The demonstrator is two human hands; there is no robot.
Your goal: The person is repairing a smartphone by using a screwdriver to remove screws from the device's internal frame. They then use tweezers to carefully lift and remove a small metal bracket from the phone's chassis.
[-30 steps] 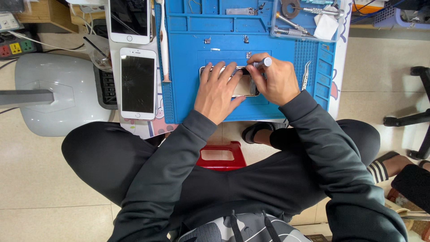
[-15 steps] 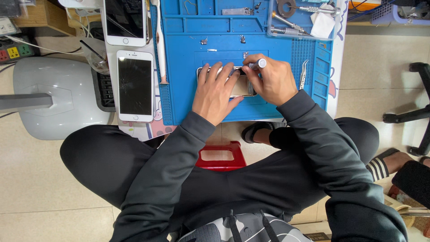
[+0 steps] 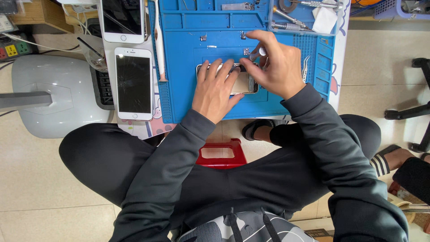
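We see a pale beige tiled floor (image 3: 40,179) w/ thin grout lines, evenly lit. At 9 o'clock a grey lamp base (image 3: 53,101) sits on it. Red plastic stool (image 3: 221,154) at centre, low. At 3 o'clock, black chair legs (image 3: 414,107). At 11 o'clock a wooden box (image 3: 38,11) & a power strip (image 3: 11,49). At 1 o'clock, blue basket (image 3: 405,9).

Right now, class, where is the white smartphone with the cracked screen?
In the head view, the white smartphone with the cracked screen lies left of the blue repair mat, below another white phone and well left of the left hand.
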